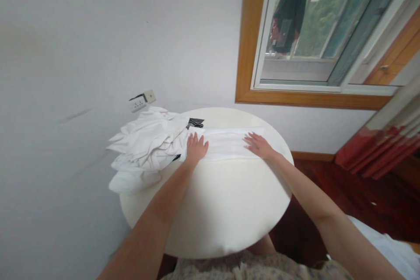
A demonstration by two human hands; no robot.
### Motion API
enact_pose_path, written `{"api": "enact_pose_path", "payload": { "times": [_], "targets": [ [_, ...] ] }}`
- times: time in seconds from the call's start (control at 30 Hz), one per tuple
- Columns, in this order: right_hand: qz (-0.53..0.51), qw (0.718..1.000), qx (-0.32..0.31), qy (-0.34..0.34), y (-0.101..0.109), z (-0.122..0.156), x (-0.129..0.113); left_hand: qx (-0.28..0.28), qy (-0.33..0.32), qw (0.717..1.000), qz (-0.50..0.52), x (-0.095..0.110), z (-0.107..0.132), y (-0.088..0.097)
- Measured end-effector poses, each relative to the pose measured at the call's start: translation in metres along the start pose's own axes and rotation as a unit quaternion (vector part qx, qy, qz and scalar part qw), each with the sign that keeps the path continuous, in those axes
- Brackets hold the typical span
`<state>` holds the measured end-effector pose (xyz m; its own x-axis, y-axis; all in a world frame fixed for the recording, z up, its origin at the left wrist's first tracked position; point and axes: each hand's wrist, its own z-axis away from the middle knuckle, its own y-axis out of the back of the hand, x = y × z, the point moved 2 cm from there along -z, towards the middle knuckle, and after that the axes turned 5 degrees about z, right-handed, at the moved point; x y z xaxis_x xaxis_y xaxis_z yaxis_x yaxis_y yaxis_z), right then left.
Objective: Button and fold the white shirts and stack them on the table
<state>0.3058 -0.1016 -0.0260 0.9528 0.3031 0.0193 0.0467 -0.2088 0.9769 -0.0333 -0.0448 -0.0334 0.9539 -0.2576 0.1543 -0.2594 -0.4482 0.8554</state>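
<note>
A folded white cloth (226, 143) lies flat across the far side of a round white table (223, 210). My left hand (197, 148) rests flat on the cloth's left end, fingers stretched out. My right hand (259, 144) lies flat on its right end, fingers spread. Left of my left hand sits a heap of crumpled white cloths (147, 148) that hangs over the table's left edge. A small black striped item (195, 122) shows at the back of the heap.
A white wall stands close behind the table, with a wall socket (141, 100) above the heap. A wood-framed window (324, 35) is at the upper right. Red curtain (383, 144) and dark wooden floor (344, 183) lie to the right.
</note>
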Motion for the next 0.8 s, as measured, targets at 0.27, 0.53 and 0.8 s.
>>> {"api": "enact_pose_path", "payload": {
  "times": [0.27,0.53,0.8],
  "targets": [
    [-0.046,0.997,-0.057,-0.003,0.001,0.037,-0.026,-0.027,-0.159,0.984,0.075,0.021,0.006,0.025],
    [-0.015,0.99,-0.069,-0.121,0.007,0.111,-0.001,-0.112,-0.216,0.962,0.124,0.03,0.037,0.038],
    [0.045,0.964,-0.053,-0.257,-0.006,0.093,0.016,-0.031,-0.127,0.972,0.197,0.025,0.052,0.037]
  ]
}}
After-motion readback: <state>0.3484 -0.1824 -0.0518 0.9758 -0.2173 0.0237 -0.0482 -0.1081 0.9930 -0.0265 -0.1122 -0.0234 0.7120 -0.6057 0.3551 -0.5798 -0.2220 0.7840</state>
